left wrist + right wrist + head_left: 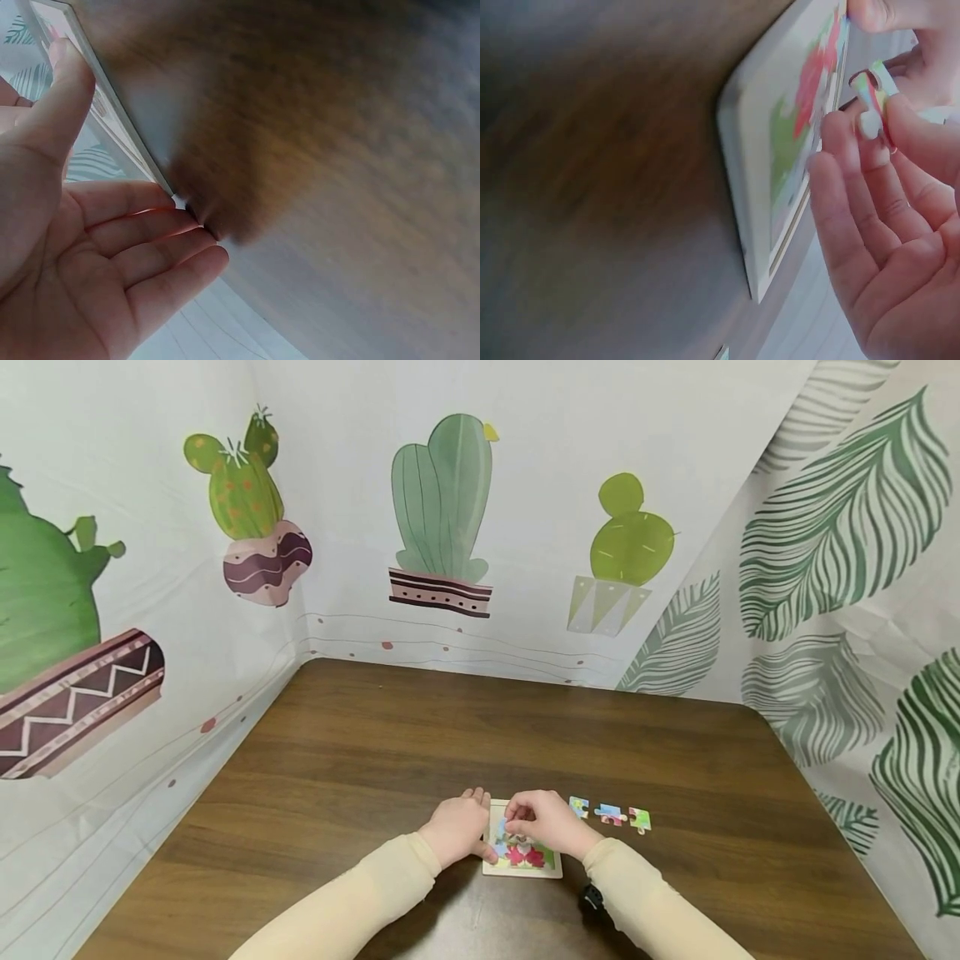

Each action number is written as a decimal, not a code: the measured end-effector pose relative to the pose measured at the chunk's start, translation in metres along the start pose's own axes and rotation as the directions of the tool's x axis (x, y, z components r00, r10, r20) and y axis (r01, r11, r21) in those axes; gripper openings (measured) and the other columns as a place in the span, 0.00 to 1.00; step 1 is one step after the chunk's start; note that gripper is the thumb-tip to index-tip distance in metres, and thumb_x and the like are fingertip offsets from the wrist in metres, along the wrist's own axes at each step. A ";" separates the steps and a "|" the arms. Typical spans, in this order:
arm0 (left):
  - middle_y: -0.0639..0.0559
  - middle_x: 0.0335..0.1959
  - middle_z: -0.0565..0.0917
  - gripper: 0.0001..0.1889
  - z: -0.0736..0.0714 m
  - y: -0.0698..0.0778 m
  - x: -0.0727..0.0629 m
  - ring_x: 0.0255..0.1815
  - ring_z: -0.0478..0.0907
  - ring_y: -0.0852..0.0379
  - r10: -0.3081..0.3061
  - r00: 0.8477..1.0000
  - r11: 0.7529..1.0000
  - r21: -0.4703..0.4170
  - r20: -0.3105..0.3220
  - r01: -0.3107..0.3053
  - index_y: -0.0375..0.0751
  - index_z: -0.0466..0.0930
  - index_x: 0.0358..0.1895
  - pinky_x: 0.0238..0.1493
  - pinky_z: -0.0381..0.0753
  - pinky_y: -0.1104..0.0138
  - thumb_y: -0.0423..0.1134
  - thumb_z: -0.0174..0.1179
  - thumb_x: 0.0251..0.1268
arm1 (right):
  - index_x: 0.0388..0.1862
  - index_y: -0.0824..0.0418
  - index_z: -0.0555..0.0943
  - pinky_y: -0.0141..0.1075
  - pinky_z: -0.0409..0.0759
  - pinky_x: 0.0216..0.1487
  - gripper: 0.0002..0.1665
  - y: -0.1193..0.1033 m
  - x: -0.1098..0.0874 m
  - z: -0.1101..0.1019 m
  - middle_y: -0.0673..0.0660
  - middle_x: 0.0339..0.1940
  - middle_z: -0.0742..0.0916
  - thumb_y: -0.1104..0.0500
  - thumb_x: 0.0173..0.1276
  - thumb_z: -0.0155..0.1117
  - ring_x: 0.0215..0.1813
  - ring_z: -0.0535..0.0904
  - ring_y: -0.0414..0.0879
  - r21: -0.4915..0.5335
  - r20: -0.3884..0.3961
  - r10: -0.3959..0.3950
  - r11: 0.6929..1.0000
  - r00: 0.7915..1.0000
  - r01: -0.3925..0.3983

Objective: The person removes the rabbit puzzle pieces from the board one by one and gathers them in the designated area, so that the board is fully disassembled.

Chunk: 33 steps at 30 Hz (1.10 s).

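A small jigsaw tray [523,873] with a pale rim lies on the table, its picture partly filled with red, green and light blue. My right hand [553,820] is over the tray, pinching a jigsaw piece [873,105] between thumb and fingers; the piece is tilted and clear of the rim in the right wrist view. At the tray's left side rests my left hand [459,828]. Its thumb [71,82] lies over the rim, while its straight fingers [161,255] reach along the edge. The right hand hides the tray's upper right part.
Right of the tray lie three loose jigsaw pieces, a blue-and-yellow piece [578,807], a blue-and-pink piece [611,814] and a green-and-red piece [640,819]. The brown table [420,727] meets a patterned cloth backdrop [540,543]. A black device [592,897] sits below the right wrist.
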<state>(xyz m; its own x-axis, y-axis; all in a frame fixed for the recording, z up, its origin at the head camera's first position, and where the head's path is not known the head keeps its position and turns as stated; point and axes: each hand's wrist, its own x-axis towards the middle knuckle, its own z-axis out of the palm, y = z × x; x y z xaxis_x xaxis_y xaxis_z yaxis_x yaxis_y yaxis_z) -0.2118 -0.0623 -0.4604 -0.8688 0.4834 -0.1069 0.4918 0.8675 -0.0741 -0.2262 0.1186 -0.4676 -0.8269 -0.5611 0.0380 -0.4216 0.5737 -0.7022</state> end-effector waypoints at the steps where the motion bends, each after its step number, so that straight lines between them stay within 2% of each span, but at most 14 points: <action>1: 0.41 0.60 0.77 0.51 0.000 0.000 0.000 0.61 0.74 0.49 -0.002 1.000 1.000 -0.003 0.003 0.002 0.32 0.73 0.62 0.49 0.81 0.64 0.69 0.67 0.37 | 0.32 0.56 0.81 0.28 0.74 0.27 0.02 0.001 -0.001 -0.001 0.44 0.23 0.82 0.60 0.62 0.67 0.24 0.73 0.33 0.004 0.001 0.005 1.000 1.000 -0.005; 5: 0.41 0.61 0.76 0.51 0.001 0.000 0.001 0.62 0.74 0.49 -0.006 1.000 1.000 -0.010 0.012 0.006 0.33 0.72 0.63 0.50 0.80 0.65 0.69 0.67 0.37 | 0.35 0.57 0.81 0.29 0.74 0.27 0.03 0.005 -0.006 -0.007 0.45 0.23 0.82 0.60 0.62 0.67 0.25 0.74 0.34 0.015 0.004 0.021 1.000 1.000 -0.021; 12: 0.42 0.62 0.75 0.52 0.000 0.001 0.001 0.63 0.73 0.49 -0.007 1.000 1.000 -0.010 0.026 0.007 0.32 0.71 0.64 0.53 0.78 0.65 0.69 0.66 0.38 | 0.34 0.58 0.80 0.30 0.76 0.26 0.03 0.018 -0.020 -0.026 0.47 0.24 0.80 0.62 0.62 0.66 0.24 0.74 0.37 0.005 -0.005 0.083 0.997 0.997 -0.083; 17: 0.42 0.63 0.74 0.52 -0.002 -0.001 0.000 0.64 0.72 0.49 -0.009 1.000 1.000 -0.002 0.028 0.009 0.33 0.71 0.64 0.53 0.78 0.66 0.69 0.65 0.38 | 0.33 0.61 0.80 0.31 0.77 0.24 0.03 0.032 -0.032 -0.037 0.49 0.24 0.80 0.64 0.62 0.66 0.22 0.76 0.40 0.026 -0.006 0.090 0.996 0.996 -0.089; 28: 0.43 0.63 0.74 0.52 -0.002 0.000 -0.001 0.64 0.72 0.50 -0.010 0.999 1.000 -0.001 0.036 0.010 0.34 0.70 0.64 0.52 0.79 0.66 0.69 0.64 0.38 | 0.30 0.60 0.81 0.31 0.75 0.22 0.03 0.051 -0.053 -0.057 0.48 0.20 0.79 0.66 0.59 0.68 0.19 0.75 0.38 -0.016 0.002 0.086 0.996 0.996 -0.086; 33: 0.43 0.63 0.74 0.52 -0.003 0.000 -0.001 0.64 0.72 0.50 -0.005 0.999 1.000 0.005 0.033 0.005 0.33 0.71 0.64 0.52 0.79 0.66 0.69 0.64 0.38 | 0.28 0.60 0.81 0.29 0.72 0.22 0.03 0.054 -0.058 -0.059 0.48 0.20 0.79 0.66 0.58 0.68 0.19 0.72 0.35 -0.052 -0.013 0.115 0.992 0.993 -0.115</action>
<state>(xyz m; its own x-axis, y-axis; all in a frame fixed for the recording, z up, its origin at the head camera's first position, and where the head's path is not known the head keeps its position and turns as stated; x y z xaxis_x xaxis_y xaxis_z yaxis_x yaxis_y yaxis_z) -0.2108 -0.0624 -0.4577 -0.8692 0.4746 -0.1390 0.4875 0.8695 -0.0799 -0.2227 0.2177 -0.4653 -0.8746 -0.4837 -0.0338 -0.3422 0.6651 -0.6638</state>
